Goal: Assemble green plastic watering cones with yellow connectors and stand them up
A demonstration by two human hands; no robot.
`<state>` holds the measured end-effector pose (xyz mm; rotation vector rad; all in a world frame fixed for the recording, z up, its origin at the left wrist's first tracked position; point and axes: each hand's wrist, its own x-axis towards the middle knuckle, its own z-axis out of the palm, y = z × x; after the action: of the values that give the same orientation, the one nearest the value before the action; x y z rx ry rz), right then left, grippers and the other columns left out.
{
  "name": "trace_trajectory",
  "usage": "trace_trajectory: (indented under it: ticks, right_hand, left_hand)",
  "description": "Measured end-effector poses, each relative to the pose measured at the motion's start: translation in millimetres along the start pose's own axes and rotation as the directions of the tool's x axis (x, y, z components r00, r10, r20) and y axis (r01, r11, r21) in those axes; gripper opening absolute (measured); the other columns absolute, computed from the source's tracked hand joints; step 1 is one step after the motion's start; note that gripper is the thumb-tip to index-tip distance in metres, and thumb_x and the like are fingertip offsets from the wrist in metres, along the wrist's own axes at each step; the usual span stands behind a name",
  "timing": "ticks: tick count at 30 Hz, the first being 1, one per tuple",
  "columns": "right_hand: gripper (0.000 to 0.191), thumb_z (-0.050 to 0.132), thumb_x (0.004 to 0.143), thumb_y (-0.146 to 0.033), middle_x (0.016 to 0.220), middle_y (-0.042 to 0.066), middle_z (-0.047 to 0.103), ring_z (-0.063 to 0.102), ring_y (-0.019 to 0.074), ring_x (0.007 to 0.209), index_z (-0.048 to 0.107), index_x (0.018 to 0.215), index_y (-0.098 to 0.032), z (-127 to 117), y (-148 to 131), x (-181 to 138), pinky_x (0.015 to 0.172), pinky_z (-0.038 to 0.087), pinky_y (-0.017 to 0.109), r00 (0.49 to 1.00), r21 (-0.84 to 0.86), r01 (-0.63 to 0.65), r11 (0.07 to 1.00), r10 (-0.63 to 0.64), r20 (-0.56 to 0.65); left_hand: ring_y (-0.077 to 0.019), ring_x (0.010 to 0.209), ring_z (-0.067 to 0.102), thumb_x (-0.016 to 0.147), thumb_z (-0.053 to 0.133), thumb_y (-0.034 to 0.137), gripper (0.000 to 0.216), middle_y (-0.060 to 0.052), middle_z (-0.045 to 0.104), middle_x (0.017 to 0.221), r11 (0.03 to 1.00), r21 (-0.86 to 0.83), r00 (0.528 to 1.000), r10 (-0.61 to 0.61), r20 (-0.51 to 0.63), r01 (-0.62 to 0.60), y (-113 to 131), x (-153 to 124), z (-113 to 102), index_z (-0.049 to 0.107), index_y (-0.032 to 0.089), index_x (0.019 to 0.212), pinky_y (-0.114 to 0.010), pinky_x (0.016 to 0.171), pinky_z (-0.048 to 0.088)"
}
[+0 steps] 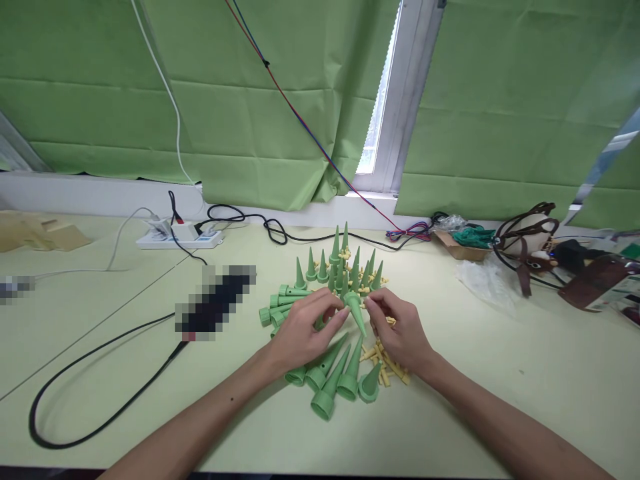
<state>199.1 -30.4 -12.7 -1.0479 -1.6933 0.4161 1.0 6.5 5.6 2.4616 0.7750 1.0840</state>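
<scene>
My left hand (303, 327) is closed around a green plastic cone (357, 311), gripping its wide end while the tip points down toward me. My right hand (400, 327) is pinched at the cone's wide end, its fingertips on a small piece I cannot make out. Under and around both hands lies a pile of green cones (333, 383), some lying flat, several standing upright (345, 267) behind. Small yellow plastic pieces (387, 370) lie scattered beneath my right hand.
A white power strip (180, 235) with cables sits at the back left. A thick black cable (90, 373) loops over the pale green table (500, 380). A cardboard tray (463, 247), straps and clutter (530, 247) lie at the back right. Green curtains hang behind.
</scene>
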Motion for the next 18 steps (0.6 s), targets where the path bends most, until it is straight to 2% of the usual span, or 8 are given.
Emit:
trace_trajectory:
  ticks: [3, 6, 11, 18]
  right_hand:
    - [0.018, 0.047, 0.1, -0.026, 0.067, -0.002, 0.05, 0.045, 0.0111, 0.055, 0.055, 0.085, -0.019, 0.9, -0.1, 0.0, 0.053, 0.04, 0.024, 1.0, -0.021, 0.029, 0.999, -0.029, 0.0]
    - [0.018, 0.047, 0.1, -0.026, 0.067, -0.001, 0.052, 0.046, 0.0117, 0.056, 0.056, 0.086, -0.019, 1.7, -0.2, 0.2, 0.055, 0.04, 0.025, 0.999, -0.037, 0.051, 0.998, -0.051, 0.007]
    - [0.019, 0.046, 0.1, -0.027, 0.069, 0.0, 0.055, 0.047, 0.0124, 0.057, 0.057, 0.088, -0.019, 1.9, 0.6, -0.4, 0.056, 0.041, 0.025, 0.998, -0.048, 0.063, 0.997, -0.062, 0.021]
    - [0.018, 0.046, 0.1, -0.026, 0.067, -0.001, 0.052, 0.046, 0.0123, 0.057, 0.058, 0.088, -0.019, 2.6, 2.9, -1.0, 0.056, 0.04, 0.025, 0.998, -0.035, 0.054, 0.998, -0.053, 0.027]
  left_hand:
    - [-0.0138, 0.066, 0.05, 0.103, 0.038, 0.031, 0.039, 0.001, 0.053, 0.067, 0.999, 0.036, 0.996, -0.034, 0.077, 0.032, -0.1, 0.8, -0.9, 0.056, 0.017, 0.073, -0.027, 0.066, 0.038]
    - [-0.0131, 0.061, 0.045, 0.104, 0.034, 0.035, 0.047, 0.002, 0.048, 0.062, 0.996, 0.074, 0.985, -0.069, 0.156, 0.058, -0.3, 1.0, -0.7, 0.051, 0.017, 0.065, -0.028, 0.065, 0.037]
    - [-0.0131, 0.06, 0.042, 0.104, 0.036, 0.037, 0.047, 0.003, 0.043, 0.061, 0.994, 0.089, 0.984, -0.071, 0.166, 0.057, 0.6, 1.6, -0.2, 0.045, 0.017, 0.062, -0.028, 0.063, 0.035]
    - [-0.0136, 0.064, 0.046, 0.102, 0.041, 0.037, 0.042, 0.002, 0.048, 0.066, 0.995, 0.071, 0.982, -0.082, 0.173, 0.07, 1.5, 1.8, -2.4, 0.052, 0.017, 0.067, -0.027, 0.063, 0.037]
